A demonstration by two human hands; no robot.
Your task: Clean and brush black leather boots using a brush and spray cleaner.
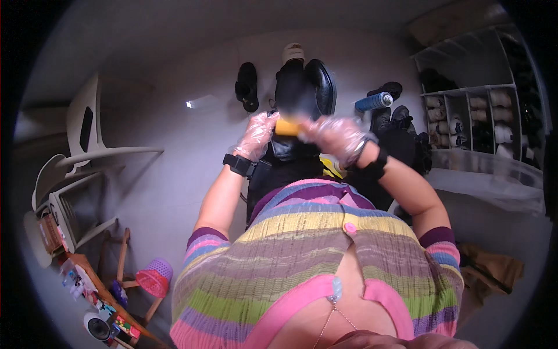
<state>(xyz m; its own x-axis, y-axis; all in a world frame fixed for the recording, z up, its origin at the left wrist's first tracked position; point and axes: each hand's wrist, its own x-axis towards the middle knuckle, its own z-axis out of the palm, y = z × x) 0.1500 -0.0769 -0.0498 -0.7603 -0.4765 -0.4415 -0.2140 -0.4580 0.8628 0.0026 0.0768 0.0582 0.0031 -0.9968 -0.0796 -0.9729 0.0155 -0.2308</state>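
Note:
My left hand (256, 134), in a clear plastic glove, has its fingers bent by the left end of an orange-yellow object (287, 128). What those fingertips hold, if anything, is hidden. My right hand (338, 134), gloved the same way and blurred, grips the right end of that object. Beyond it lies a blurred dark patch, too smeared to name. A glossy black leather shoe (321, 87) stands just past my hands. Below them another black shiny leather item (283, 149), apparently a shoe, is partly covered. A yellow item (331, 167) lies by my lap.
A black shoe (247, 86) and a white tub (293, 52) are on the floor ahead. To the right are a blue spray can (370, 102), dark shoes (399, 115), a shoe rack (468, 89) and a clear plastic bin (484, 172). A pale chair (85, 126) stands left.

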